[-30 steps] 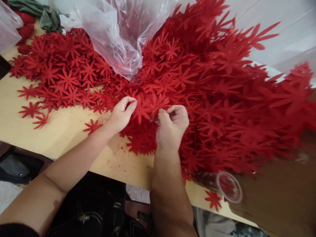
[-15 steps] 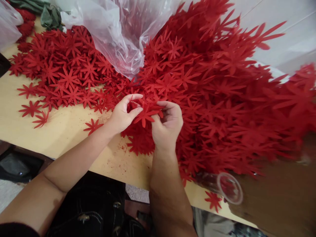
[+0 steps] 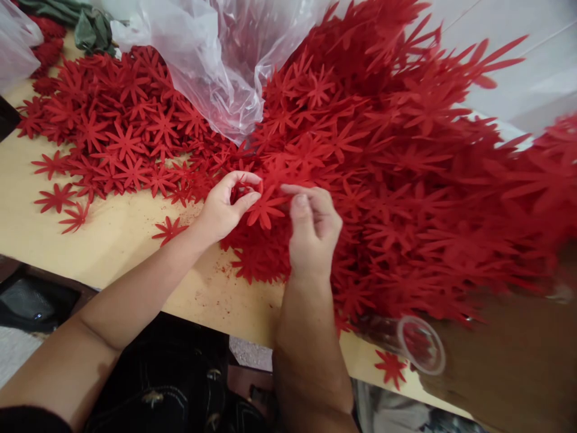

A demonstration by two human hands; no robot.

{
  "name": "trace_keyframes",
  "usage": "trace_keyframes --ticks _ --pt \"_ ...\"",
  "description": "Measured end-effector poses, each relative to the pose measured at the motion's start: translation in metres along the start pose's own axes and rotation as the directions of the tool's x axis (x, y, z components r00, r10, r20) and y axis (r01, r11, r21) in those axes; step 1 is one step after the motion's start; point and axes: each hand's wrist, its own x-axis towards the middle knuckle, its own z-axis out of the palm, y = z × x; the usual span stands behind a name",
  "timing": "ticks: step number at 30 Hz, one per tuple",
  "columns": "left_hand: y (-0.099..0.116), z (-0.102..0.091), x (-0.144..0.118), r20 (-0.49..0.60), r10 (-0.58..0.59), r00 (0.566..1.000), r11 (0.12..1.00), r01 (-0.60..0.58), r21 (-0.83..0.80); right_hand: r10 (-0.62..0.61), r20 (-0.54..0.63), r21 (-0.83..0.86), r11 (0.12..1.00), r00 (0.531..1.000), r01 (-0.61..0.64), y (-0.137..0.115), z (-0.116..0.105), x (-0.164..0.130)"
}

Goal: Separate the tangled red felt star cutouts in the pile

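My left hand [image 3: 228, 203] pinches a red cut-out flower [image 3: 265, 208] with several long narrow petals between thumb and index finger. Just to the right of this flower is my right hand [image 3: 315, 225], a small gap from it. Its thumb lies against the bent fingers and the index finger points left; the tips are slightly blurred, and what they hold, if anything, is hidden. Under and behind both hands spreads a big heap of the same red flowers [image 3: 387, 198]. A smaller heap [image 3: 112, 138] of them lies to the left.
A clear plastic bag [image 3: 225, 72] rests on the heap at the back. Single flowers [image 3: 170, 231] lie near the front of the pale table [image 3: 112, 252]. At the right front a clear plastic cup [image 3: 421, 344] lies on its side. Dark green cloth [image 3: 94, 29] sits back left.
My right hand has drawn back to the right, off the flower it was touching. My left hand stays in place with the flower, whose petals now show more openly.
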Motion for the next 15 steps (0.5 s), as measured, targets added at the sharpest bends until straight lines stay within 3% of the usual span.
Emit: trace_keyframes --ticks 4,10,15 --pt "-0.001 0.001 0.0 -0.017 0.027 0.999 1.0 -0.027 0.013 0.086 0.115 0.061 0.994 0.99 -0.094 -0.005 0.011 -0.004" --pt "-0.003 0.005 0.0 -0.007 -0.004 1.0 0.998 0.003 -0.059 0.118 0.009 -0.024 0.993 0.993 -0.118 -0.007 0.015 -0.005" --pt "-0.002 0.003 0.0 -0.053 -0.062 0.997 0.993 0.056 -0.107 0.051 -0.125 -0.109 0.992 0.991 -0.065 0.001 0.01 0.0"
